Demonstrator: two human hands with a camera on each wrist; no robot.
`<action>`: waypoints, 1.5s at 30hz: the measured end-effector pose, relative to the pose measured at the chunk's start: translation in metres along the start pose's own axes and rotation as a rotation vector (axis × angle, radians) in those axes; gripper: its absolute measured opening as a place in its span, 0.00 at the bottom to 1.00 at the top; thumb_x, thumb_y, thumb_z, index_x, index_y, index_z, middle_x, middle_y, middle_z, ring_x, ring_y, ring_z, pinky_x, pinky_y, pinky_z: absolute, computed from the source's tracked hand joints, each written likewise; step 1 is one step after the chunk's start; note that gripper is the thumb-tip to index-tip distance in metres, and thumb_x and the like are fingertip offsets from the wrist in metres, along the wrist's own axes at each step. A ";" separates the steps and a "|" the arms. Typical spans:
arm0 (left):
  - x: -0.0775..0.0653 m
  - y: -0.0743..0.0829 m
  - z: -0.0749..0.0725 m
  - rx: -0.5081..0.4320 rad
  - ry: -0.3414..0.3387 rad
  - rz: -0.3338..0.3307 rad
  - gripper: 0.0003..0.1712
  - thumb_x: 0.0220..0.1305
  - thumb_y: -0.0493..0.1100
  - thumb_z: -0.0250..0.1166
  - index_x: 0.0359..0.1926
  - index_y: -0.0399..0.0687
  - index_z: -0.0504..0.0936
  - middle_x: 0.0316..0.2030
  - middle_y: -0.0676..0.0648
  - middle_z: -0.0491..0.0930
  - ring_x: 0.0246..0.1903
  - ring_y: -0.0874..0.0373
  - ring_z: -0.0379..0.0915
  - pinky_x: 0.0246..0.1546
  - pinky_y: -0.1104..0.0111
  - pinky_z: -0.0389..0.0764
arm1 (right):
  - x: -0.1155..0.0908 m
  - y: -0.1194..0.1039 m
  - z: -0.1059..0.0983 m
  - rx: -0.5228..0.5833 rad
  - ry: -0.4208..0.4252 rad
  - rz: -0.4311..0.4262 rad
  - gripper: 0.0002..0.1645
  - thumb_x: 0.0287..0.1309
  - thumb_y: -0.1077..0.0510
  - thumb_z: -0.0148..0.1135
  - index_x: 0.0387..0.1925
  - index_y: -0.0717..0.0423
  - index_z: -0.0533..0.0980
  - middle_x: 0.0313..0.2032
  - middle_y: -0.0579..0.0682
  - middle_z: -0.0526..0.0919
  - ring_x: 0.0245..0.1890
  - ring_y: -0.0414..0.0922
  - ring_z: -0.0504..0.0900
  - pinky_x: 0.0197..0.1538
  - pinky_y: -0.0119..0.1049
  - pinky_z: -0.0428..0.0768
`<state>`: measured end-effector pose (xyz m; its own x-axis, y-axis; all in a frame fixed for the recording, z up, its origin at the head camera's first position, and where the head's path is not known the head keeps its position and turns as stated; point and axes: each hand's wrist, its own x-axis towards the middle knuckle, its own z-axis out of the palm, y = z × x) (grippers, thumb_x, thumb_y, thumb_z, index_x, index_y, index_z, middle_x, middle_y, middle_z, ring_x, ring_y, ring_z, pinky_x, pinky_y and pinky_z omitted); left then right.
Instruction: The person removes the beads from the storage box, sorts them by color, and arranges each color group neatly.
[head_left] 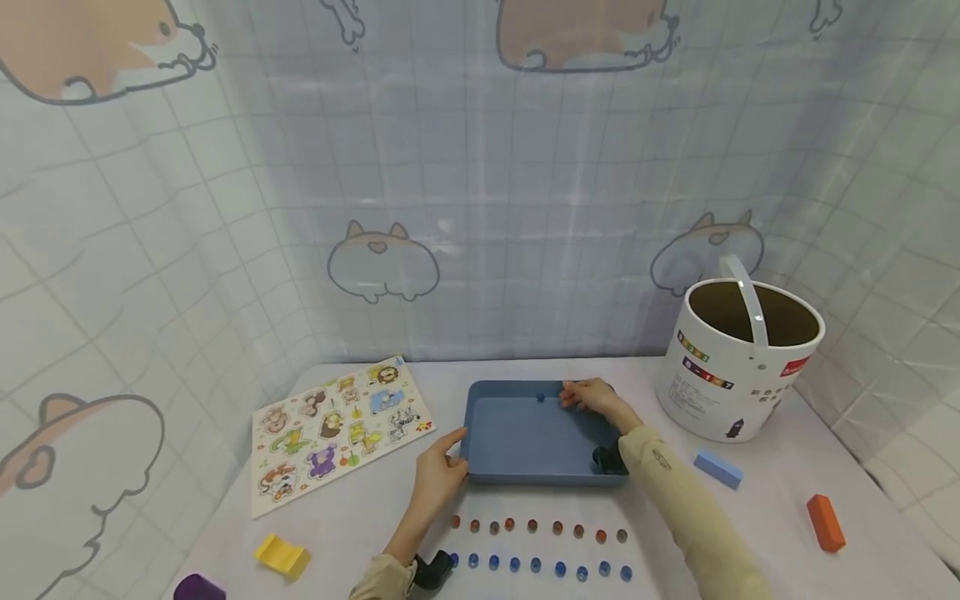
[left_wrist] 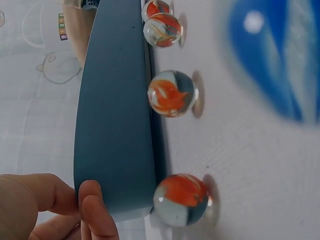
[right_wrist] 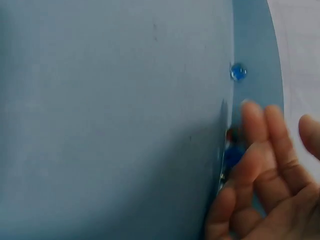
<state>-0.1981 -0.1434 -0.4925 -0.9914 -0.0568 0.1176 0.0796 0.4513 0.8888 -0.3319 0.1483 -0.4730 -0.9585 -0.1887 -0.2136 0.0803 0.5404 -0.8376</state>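
A blue tray (head_left: 536, 433) lies on the table, its far edge toward the wall. My left hand (head_left: 441, 468) pinches its left side; in the left wrist view the fingers (left_wrist: 97, 217) curl at the tray's corner. My right hand (head_left: 596, 397) reaches inside at the far right corner. In the right wrist view its fingers (right_wrist: 255, 122) are loosely bent beside several marbles at the tray wall, partly hidden. One blue marble (right_wrist: 238, 72) sits apart along that wall. In front of the tray are a row of orange-and-white marbles (head_left: 532, 526) and a row of blue marbles (head_left: 536, 565).
An animal puzzle board (head_left: 341, 429) lies at left, with a yellow block (head_left: 282, 557) and a purple object (head_left: 198, 587) nearer. A white bucket (head_left: 738, 375) with a handle stands at right. A blue block (head_left: 718, 469) and an orange block (head_left: 826, 523) lie before it.
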 end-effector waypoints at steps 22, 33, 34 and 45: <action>0.001 0.006 -0.001 -0.013 -0.006 0.006 0.32 0.51 0.27 0.56 0.62 0.36 0.74 0.09 0.51 0.71 0.10 0.65 0.62 0.12 0.80 0.59 | 0.019 -0.018 0.041 -0.211 0.105 -0.193 0.13 0.55 0.65 0.66 0.43 0.56 0.84 0.40 0.53 0.87 0.39 0.47 0.85 0.41 0.39 0.82; 0.000 0.004 0.000 -0.002 0.000 0.014 0.32 0.51 0.28 0.56 0.61 0.36 0.75 0.11 0.46 0.75 0.10 0.65 0.63 0.11 0.80 0.58 | 0.019 -0.010 0.033 -0.355 0.082 -0.213 0.19 0.52 0.70 0.65 0.44 0.50 0.84 0.40 0.46 0.87 0.46 0.49 0.83 0.50 0.45 0.80; 0.000 0.004 0.000 -0.001 -0.001 0.017 0.32 0.51 0.28 0.56 0.61 0.36 0.75 0.11 0.46 0.76 0.10 0.65 0.63 0.11 0.80 0.58 | 0.019 -0.010 0.032 -0.353 0.078 -0.220 0.19 0.52 0.70 0.65 0.44 0.50 0.84 0.40 0.46 0.87 0.46 0.49 0.83 0.50 0.45 0.80; 0.001 0.001 0.000 0.002 0.000 0.010 0.32 0.51 0.27 0.56 0.62 0.37 0.74 0.10 0.50 0.72 0.11 0.64 0.66 0.12 0.79 0.59 | -0.006 -0.030 -0.002 -0.171 0.059 -0.342 0.17 0.56 0.66 0.65 0.48 0.53 0.83 0.46 0.53 0.86 0.28 0.47 0.78 0.30 0.34 0.76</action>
<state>-0.1994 -0.1432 -0.4919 -0.9906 -0.0524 0.1260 0.0889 0.4532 0.8870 -0.3286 0.1346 -0.4457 -0.9365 -0.3371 0.0967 -0.2886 0.5842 -0.7586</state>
